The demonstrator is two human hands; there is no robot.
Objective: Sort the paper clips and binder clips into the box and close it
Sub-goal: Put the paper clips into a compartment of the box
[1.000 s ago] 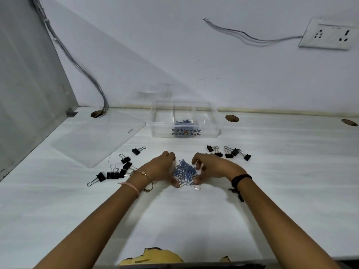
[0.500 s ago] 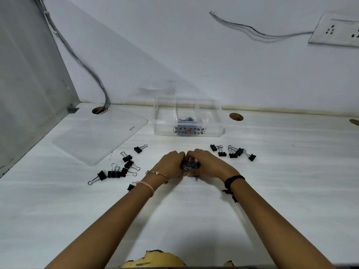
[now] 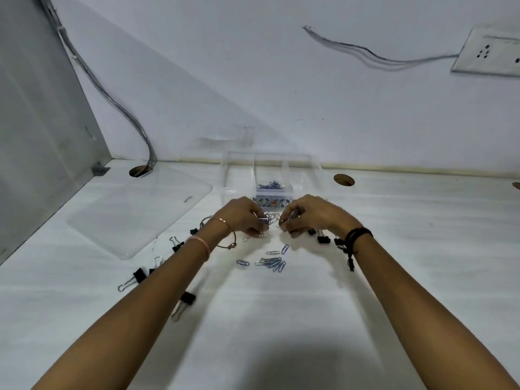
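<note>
My left hand (image 3: pixel 244 215) and my right hand (image 3: pixel 311 213) are raised above the desk just in front of the clear divided box (image 3: pixel 315 170), each closed on a bunch of blue paper clips. The box's middle compartment holds a small heap of paper clips (image 3: pixel 270 185). Several loose paper clips (image 3: pixel 272 261) lie on the desk below my hands. Black binder clips (image 3: pixel 139 275) are scattered by my left forearm, and more binder clips (image 3: pixel 323 238) lie under my right wrist. One binder clip (image 3: pixel 187 298) lies partly under my left forearm.
The box's clear lid (image 3: pixel 135 215) lies flat at the left. Round cable holes (image 3: pixel 343 179) sit along the back of the white desk; a cable runs into the left one (image 3: pixel 139 170). A grey partition (image 3: pixel 36 130) walls the left side.
My hands gathered the paper clip pile together, then lifted toward the box with clips in each hand. Several paper clips stayed behind or dropped onto the desk.
</note>
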